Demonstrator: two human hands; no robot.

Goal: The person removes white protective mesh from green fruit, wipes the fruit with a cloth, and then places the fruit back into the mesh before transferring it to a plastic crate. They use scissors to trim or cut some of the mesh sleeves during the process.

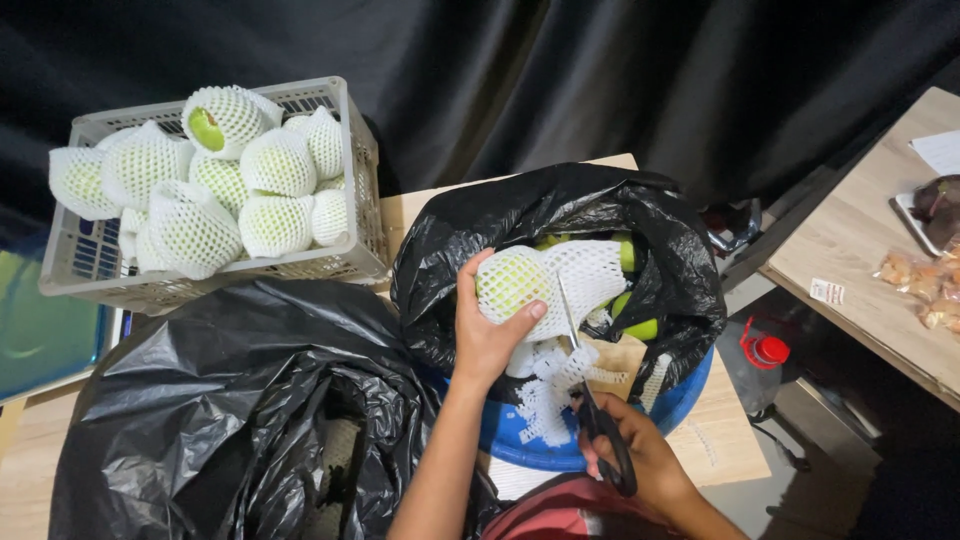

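Between the fingers [528,312] of the left hand [487,335] sits a green fruit [512,282] wrapped in a white foam net. The fingers curl tight around it and hold it up over the open black bag [660,250]. The right hand [640,455] has its fingers closed through the black handles of the scissors [590,385]. The blades point up and touch the loose end of the net [592,268], just beside the fruit.

Cut bits of white net [548,395] hang and lie under the fruit, so I think some cutting is already done. The net on this fruit is only partly open, so this one looks about half finished.

Bare green fruits [640,328] with no net rest inside the black bag. The bag sits in a blue tub [690,395] on the wooden counter [725,440].

Off to the left, a grey plastic crate [345,180] is piled high with wrapped fruits [270,165], each in its white net. Lots are left to do, more than I can see bare in the bag.

Another big black bag [220,400] lies crumpled in front of the crate. I cannot tell what is in it.
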